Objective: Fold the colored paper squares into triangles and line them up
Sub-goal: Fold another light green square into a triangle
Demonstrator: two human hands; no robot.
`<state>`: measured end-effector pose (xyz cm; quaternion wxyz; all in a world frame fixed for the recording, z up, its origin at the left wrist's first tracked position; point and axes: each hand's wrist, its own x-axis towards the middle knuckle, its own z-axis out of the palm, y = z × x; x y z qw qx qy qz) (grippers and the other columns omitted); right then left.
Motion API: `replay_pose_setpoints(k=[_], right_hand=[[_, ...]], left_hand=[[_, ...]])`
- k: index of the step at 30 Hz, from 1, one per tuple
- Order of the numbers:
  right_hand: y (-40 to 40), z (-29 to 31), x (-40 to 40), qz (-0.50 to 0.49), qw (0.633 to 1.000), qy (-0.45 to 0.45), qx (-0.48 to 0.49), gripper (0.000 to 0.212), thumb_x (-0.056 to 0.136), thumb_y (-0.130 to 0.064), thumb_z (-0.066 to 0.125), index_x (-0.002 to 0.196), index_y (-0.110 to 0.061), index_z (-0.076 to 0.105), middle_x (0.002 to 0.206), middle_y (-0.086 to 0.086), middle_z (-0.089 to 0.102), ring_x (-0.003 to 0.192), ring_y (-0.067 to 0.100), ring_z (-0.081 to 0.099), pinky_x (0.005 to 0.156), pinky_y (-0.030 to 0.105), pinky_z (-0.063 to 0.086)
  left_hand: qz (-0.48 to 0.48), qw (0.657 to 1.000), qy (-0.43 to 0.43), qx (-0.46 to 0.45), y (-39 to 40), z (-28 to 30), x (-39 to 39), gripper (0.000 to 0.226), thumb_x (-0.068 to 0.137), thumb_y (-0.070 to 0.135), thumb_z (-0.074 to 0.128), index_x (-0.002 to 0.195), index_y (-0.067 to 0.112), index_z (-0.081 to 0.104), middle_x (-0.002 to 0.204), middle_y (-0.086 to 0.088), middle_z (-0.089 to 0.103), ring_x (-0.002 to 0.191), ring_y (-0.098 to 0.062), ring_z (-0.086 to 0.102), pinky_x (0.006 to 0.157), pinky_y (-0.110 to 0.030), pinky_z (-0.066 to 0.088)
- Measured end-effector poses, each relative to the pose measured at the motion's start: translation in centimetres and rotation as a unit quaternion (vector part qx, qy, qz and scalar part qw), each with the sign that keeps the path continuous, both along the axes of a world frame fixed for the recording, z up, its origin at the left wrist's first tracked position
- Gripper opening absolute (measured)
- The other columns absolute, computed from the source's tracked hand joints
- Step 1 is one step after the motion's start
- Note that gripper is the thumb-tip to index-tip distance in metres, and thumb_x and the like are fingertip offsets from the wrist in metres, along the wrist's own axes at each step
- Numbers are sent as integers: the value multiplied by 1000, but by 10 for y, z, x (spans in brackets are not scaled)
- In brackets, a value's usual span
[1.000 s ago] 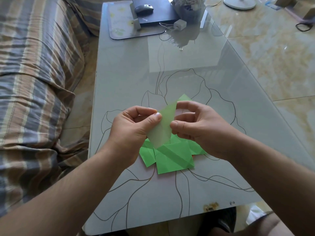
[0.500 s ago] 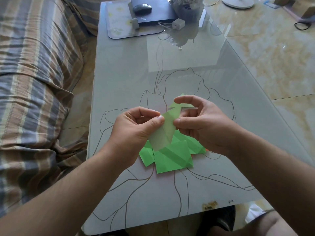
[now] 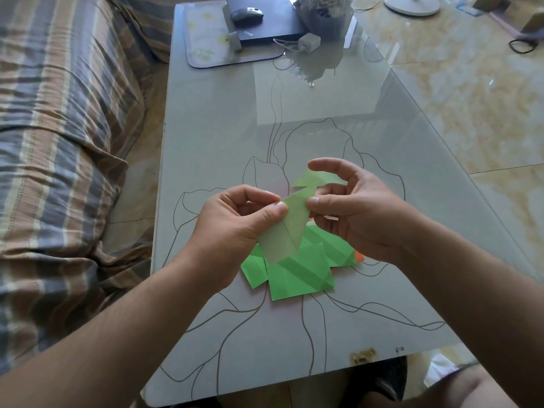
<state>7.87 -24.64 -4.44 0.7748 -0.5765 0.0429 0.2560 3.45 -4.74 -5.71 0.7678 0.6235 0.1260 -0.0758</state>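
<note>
A pale green paper square (image 3: 287,231) hangs bent in the air above the table, its top part curling over toward the right. My left hand (image 3: 235,228) pinches its left edge between thumb and forefinger. My right hand (image 3: 353,213) pinches its right edge with the thumb, the forefinger arched over the curled top. Under the hands lies a loose pile of bright green creased paper squares (image 3: 300,275) on the glass table (image 3: 294,119). An orange paper corner (image 3: 358,255) peeks from under the pile's right side.
A striped sofa (image 3: 59,142) runs along the table's left edge. At the far end stand a mat (image 3: 206,39), a black laptop (image 3: 279,22) with a mouse (image 3: 246,13) on it, a white charger (image 3: 308,42) and a flower vase (image 3: 326,16).
The held sheet has gone from nearly flat to bent, its top curling over to the right. My right forefinger has lifted and arched over it. Both hands stayed in about the same place.
</note>
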Motion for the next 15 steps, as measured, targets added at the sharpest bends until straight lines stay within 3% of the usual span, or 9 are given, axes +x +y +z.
replay_pose_setpoints(k=[4, 9, 15], right_hand=[[-1, 2, 3, -10, 1000, 27, 10, 55, 78, 13, 71, 126, -11, 62, 71, 4, 58, 63, 18, 63, 63, 27, 54], [-2, 3, 3, -6, 999, 42, 26, 56, 84, 16, 67, 131, -12, 60, 80, 7, 63, 68, 17, 64, 66, 27, 54], [-5, 5, 6, -33, 999, 39, 0, 71, 65, 3, 77, 132, -12, 59, 68, 4, 65, 63, 19, 66, 65, 29, 55]], left_hand=[[-10, 1000, 4, 7, 0, -1, -1, 22, 67, 21, 82, 86, 12, 75, 83, -8, 76, 77, -19, 70, 68, -31, 57], [-21, 1000, 7, 11, 0, -2, -3, 20, 66, 21, 83, 84, 13, 75, 84, -11, 75, 78, -22, 70, 69, -33, 57], [-28, 999, 4, 14, 1, 0, -2, 21, 67, 21, 82, 85, 13, 75, 85, -10, 76, 78, -20, 70, 69, -32, 57]])
